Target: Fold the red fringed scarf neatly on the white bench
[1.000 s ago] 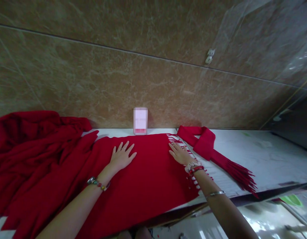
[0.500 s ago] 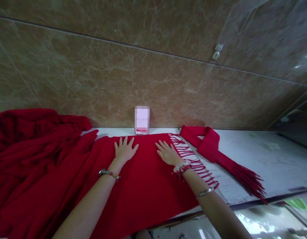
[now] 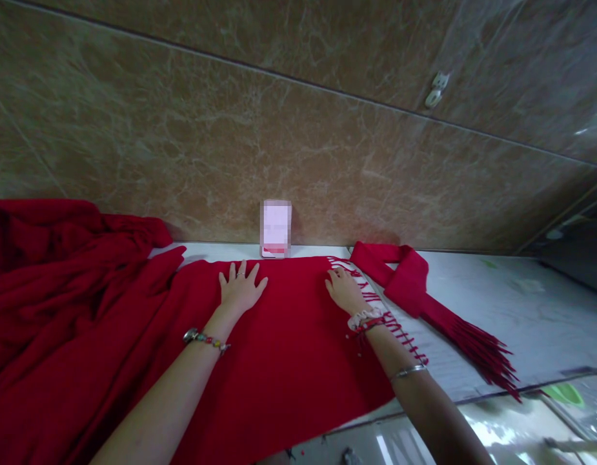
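A wide red scarf (image 3: 288,349) with a fringed right edge lies spread flat on a white table (image 3: 511,323). My left hand (image 3: 240,290) rests flat on it near the far edge, fingers spread and open. My right hand (image 3: 345,290) lies flat on the cloth beside the fringe (image 3: 390,323), fingers stretched out. Both wrists wear bracelets. The rest of the red cloth is bunched in a heap (image 3: 51,271) at the left.
A second, narrow red scarf (image 3: 414,284) with tassels lies folded at the right on the table. A small pink-white card (image 3: 275,228) leans against the brown marble wall (image 3: 279,129). A white hook (image 3: 436,89) sits on the wall. The table's front edge runs bottom right.
My right hand has slid right across the cloth, from its middle back to the fringe. My left hand stays flat in about the same spot.
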The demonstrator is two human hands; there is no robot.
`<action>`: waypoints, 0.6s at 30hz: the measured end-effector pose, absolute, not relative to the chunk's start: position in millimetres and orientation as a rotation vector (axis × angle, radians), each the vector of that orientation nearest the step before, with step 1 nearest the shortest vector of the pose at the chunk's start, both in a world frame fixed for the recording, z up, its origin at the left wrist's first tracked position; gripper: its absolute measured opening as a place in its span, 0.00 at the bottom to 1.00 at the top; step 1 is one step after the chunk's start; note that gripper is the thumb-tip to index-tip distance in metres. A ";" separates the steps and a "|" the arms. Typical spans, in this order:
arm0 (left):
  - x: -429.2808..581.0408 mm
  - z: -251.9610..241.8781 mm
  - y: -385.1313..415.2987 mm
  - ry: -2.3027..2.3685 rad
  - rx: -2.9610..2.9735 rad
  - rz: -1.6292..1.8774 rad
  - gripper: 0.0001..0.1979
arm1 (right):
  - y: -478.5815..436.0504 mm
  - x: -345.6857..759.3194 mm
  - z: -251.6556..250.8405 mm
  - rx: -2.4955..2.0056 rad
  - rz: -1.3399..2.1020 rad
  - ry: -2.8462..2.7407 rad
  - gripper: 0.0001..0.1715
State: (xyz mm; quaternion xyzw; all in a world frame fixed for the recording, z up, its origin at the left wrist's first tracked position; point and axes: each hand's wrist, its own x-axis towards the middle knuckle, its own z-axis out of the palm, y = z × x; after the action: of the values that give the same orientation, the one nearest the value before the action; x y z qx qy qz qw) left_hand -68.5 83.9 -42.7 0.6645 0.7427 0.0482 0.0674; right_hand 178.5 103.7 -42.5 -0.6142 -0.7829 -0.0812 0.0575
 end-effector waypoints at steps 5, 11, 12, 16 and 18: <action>-65.5 -41.4 83.1 2.277 2.016 0.131 0.30 | 100.4 187.6 -38.9 -2.113 -0.276 -2.193 0.22; -63.6 -41.0 82.2 2.294 1.974 0.108 0.29 | 98.6 192.5 -33.0 -2.262 -0.328 -2.049 0.23; -63.8 -41.2 82.4 2.295 1.973 0.110 0.29 | 98.5 190.5 -32.1 -2.210 -0.342 -2.078 0.22; -64.7 -42.0 83.4 2.294 1.984 0.117 0.29 | 98.5 180.1 -32.8 -1.928 -0.296 -2.293 0.20; -64.8 -42.1 83.5 2.292 1.990 0.121 0.29 | 98.4 178.0 -34.7 -1.908 -0.269 -2.343 0.21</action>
State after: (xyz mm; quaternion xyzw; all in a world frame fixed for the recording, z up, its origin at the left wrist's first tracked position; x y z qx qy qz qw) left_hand -64.8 83.5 -42.1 0.6542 0.7535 0.0399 0.0517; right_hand 178.0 98.4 -34.7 -0.6280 -0.7713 -0.0884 0.0541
